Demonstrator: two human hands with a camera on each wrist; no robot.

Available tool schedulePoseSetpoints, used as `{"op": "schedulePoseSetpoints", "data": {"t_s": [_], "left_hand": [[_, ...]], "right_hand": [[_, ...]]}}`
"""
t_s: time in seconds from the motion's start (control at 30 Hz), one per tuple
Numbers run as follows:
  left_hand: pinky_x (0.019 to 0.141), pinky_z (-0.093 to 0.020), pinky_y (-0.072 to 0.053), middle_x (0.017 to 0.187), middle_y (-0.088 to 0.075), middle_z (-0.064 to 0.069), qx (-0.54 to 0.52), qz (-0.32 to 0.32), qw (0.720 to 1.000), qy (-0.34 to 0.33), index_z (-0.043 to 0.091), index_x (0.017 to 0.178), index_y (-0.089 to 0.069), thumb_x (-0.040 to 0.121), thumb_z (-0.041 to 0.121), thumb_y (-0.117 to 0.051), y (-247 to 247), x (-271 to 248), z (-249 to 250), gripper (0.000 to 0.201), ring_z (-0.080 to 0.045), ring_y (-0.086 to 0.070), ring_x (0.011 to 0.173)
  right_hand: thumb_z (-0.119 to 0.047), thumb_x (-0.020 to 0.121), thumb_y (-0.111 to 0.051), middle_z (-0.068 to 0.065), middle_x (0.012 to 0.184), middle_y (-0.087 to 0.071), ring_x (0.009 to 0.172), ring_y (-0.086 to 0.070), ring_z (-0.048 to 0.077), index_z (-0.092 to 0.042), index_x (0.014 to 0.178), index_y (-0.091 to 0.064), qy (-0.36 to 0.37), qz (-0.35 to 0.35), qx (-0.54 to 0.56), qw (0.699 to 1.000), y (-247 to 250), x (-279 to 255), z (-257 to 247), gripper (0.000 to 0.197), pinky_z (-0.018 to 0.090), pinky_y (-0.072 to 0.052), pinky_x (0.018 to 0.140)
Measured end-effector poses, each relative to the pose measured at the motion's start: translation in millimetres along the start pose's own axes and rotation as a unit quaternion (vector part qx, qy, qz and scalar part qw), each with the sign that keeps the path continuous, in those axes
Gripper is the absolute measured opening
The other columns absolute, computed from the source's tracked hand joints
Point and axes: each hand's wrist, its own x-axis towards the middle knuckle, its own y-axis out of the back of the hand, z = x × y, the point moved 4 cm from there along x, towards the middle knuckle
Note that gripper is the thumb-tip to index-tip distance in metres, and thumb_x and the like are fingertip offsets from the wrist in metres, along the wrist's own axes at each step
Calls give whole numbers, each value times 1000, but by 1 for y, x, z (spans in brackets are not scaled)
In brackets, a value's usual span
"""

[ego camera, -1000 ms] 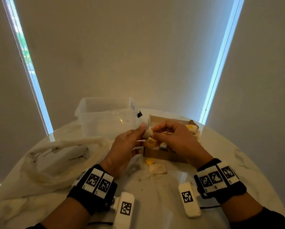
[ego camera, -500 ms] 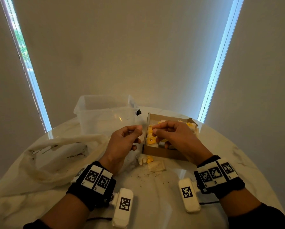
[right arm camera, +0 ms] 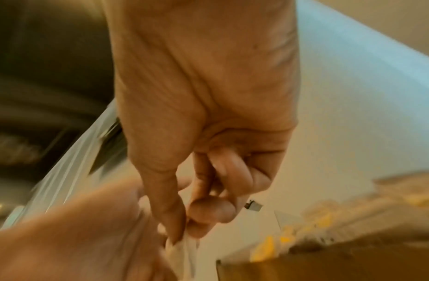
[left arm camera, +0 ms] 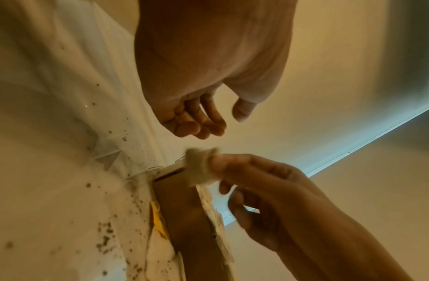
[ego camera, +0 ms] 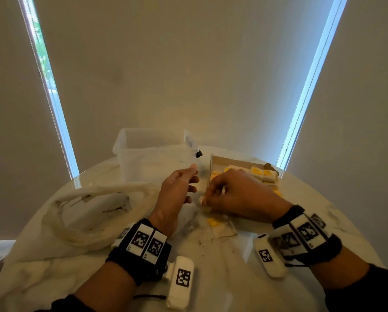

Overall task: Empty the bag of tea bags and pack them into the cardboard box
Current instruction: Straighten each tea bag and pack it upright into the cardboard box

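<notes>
The cardboard box (ego camera: 213,162) stands right of centre on the table, filled with several tea bags (ego camera: 261,174) with yellow tags. My right hand (ego camera: 205,198) is low at the box's front left corner and pinches a white tea bag (left arm camera: 200,167) between thumb and forefinger; the right wrist view shows the same pinch (right arm camera: 184,228), blurred. My left hand (ego camera: 194,180) hovers just left of it, fingers loosely curled (left arm camera: 203,129), holding nothing. One more tea bag (ego camera: 221,228) with a yellow tag lies on the table before the box. The slack plastic bag (ego camera: 87,210) lies to the left.
A clear plastic tub (ego camera: 154,149) stands behind my left hand, next to the box. Loose tea crumbs (ego camera: 199,243) are scattered on the white round table (ego camera: 211,278). The table's edge curves close on the right. A blind-covered window fills the background.
Both hands held a tea bag together a second ago. The right hand went over the box, then came down to its front left corner and now pinches a tea bag. The left hand let go.
</notes>
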Motion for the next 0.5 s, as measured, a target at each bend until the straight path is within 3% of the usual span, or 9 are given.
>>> {"op": "schedulePoseSetpoints", "data": {"t_s": [0.07,0.13,0.2,0.3,0.37,0.43,0.5], "left_hand": [[81,-32,-55,116,-77,3,8,-46,999,-17,24,122,-73,101,54,-64,-6,-3,4,38,-16,-73,105],[82,-29,-60,116,-79,1,7,-96,995,-33,23,126,-73,100,49,-67,-12,-8,5,36,-15,-76,107],[84,-30,-63,115,-80,-3,7,-128,991,-47,17,125,-75,101,37,-70,-15,-11,5,32,-17,-77,107],[77,-25,-62,110,-82,-4,4,-113,992,-57,13,121,-78,99,26,-73,-14,-12,4,26,-16,-78,99],[72,-22,-59,106,-83,-3,0,-88,994,-58,13,118,-78,98,24,-74,-10,-10,3,23,-15,-78,94],[72,-23,-58,105,-83,-2,-3,-75,995,-58,14,117,-78,98,24,-74,-8,-8,1,22,-15,-78,94],[73,-23,-58,107,-82,-3,-10,-71,996,-55,13,119,-77,98,24,-75,-8,-6,0,24,-15,-79,94]], "right_hand": [[-47,94,-77,-13,88,-76,75,-70,5,-33,94,-80,-37,58,155,985,15,-4,12,14,21,-55,68],[-42,96,-75,-6,86,-79,69,-71,6,-25,98,-80,-81,67,283,953,18,-9,22,17,22,-53,59],[-38,98,-73,1,92,-81,78,-75,13,-19,105,-79,-103,57,356,927,12,-13,29,21,22,-52,57],[-28,99,-73,7,95,-81,76,-74,14,-14,114,-78,-117,56,425,896,5,-17,36,22,21,-49,53],[-20,99,-74,8,93,-81,74,-73,14,-16,118,-77,-115,60,437,890,3,-18,40,20,21,-50,53],[-16,100,-72,8,100,-82,88,-77,24,-19,122,-75,-111,66,444,886,3,-18,43,22,25,-52,58],[-21,101,-71,5,106,-82,98,-78,25,-21,124,-75,-108,76,462,877,2,-18,42,23,28,-55,64]]}}
